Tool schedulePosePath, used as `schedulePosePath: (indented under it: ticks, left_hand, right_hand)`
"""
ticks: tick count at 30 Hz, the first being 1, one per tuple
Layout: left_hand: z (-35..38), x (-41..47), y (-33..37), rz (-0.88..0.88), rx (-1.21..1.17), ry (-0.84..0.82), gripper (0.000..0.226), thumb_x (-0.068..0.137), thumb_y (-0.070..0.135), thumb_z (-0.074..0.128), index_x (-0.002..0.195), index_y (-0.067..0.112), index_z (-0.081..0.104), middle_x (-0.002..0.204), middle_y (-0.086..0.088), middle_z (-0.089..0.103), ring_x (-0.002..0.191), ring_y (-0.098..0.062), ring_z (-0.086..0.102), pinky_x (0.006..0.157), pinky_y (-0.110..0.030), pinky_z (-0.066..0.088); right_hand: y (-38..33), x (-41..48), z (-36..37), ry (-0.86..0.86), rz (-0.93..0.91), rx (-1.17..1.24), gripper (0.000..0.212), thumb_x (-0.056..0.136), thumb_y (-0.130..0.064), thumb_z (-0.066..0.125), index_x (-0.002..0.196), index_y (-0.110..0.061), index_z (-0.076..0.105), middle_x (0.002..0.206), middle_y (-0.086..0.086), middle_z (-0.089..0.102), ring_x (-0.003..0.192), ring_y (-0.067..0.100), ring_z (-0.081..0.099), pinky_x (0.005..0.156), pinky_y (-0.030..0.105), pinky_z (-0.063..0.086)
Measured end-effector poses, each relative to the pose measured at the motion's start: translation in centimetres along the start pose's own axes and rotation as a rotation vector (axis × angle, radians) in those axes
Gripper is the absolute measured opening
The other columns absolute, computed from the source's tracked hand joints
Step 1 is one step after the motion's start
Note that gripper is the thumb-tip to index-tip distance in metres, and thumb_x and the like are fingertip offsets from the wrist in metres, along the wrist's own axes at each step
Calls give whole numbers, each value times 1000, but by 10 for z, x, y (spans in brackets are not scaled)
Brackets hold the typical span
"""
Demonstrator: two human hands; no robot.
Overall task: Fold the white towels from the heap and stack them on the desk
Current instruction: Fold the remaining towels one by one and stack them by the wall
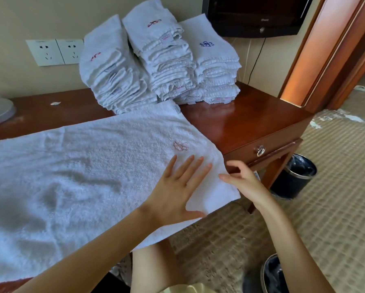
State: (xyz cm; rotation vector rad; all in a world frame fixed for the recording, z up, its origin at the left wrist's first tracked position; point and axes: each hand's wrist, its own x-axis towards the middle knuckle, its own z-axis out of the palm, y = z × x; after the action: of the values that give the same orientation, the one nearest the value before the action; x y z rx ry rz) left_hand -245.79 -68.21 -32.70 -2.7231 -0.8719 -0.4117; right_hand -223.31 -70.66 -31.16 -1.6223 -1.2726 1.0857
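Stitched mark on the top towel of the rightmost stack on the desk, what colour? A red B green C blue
C: the mark atop the rightmost stack is blue; the left stack and middle stack show red ones.

The person's left hand [175,193] lies flat and palm down, fingers straight and fanned apart, thumb splayed sideways toward the other arm, with its bare forearm running back to the lower left. Just to the right of it the right hand [244,179] hovers with the wrist bent, thumb stretched toward the left hand's fingertips and the other fingers loosely curled and slightly blurred; whether they pinch anything I cannot tell. Both bare forearms reach forward and converge, so the hands sit close together without touching.
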Motion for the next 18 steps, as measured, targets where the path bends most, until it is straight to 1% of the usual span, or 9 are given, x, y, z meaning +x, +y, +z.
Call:
schedulePosePath:
  ticks: [2, 4, 6, 7, 9, 10, 11, 13, 18]
  left_hand:
    - [-2, -5, 17, -26, -41, -9, 114, 69, 88, 39, 154, 15, 16, 159, -12, 18, 147, -30, 16, 114, -62, 18]
    - [-4, -8, 33, -62, -63, -36, 119, 66, 91, 36, 155, 17, 7, 161, -11, 11, 149, -29, 8, 116, -60, 11]
    - [-6, -13, 45, -116, -117, 15, 100, 79, 74, 39, 155, 17, 6, 160, -10, 15, 148, -27, 12, 116, -55, 19]
    - [-8, -17, 47, -151, -168, 67, 84, 87, 52, 41, 155, 16, 8, 159, -9, 22, 147, -25, 20, 113, -48, 29]
    - [-16, -28, 45, -240, -326, 157, 79, 78, 16, 39, 154, 14, 17, 145, -2, 45, 128, -16, 46, 87, -25, 51]
    - [-21, -36, 41, -284, -387, 194, 81, 72, 13, 37, 152, 17, 24, 130, 6, 53, 108, -10, 53, 67, -16, 49]
    - [-27, -43, 36, -333, -426, 219, 78, 70, 15, 36, 147, 23, 33, 115, 14, 56, 91, -7, 54, 55, -15, 43]
    - [-40, -60, 27, -445, -529, 236, 59, 73, 20, 37, 127, 39, 48, 92, 17, 56, 72, -7, 54, 51, -18, 42]
    - [-56, -110, 2, -710, -697, 105, 15, 81, 33, 48, 88, 34, 61, 69, 10, 61, 63, -8, 57, 63, -24, 48]
  right_hand:
    - [-8, -6, 1, 77, -95, 36, 42, 87, -26, 70, 123, -35, 49, 101, -5, 64, 91, -1, 60, 71, 13, 43]
    - [-17, -13, 0, 77, -204, 64, 26, 91, -20, 64, 115, -30, 60, 93, -9, 67, 82, -5, 61, 67, 7, 44]
    - [-30, -18, -3, 33, -260, 106, 18, 94, -14, 58, 103, -21, 71, 91, -8, 69, 85, -4, 61, 69, 8, 44]
    - [-35, -18, -7, -7, -259, 157, 21, 95, -12, 55, 101, -18, 74, 95, -4, 71, 88, -2, 62, 71, 12, 46]
    - [-42, -16, -13, -115, -253, 238, 29, 95, -3, 48, 104, -12, 74, 105, 7, 72, 99, 8, 66, 78, 20, 53]
    - [-45, -14, -15, -169, -271, 222, 34, 94, 3, 45, 108, -11, 72, 110, 8, 72, 105, 13, 66, 84, 23, 53]
    - [-47, -13, -15, -207, -296, 163, 39, 92, 9, 44, 113, -12, 70, 112, 6, 72, 108, 14, 66, 87, 22, 52]
    - [-52, -10, -13, -191, -343, 34, 40, 90, 11, 51, 113, -16, 69, 110, -2, 73, 104, 10, 67, 83, 18, 51]
    - [-66, 4, -5, -7, -425, -35, 29, 82, -1, 68, 67, -26, 71, 70, -5, 63, 67, 4, 57, 66, 13, 40]
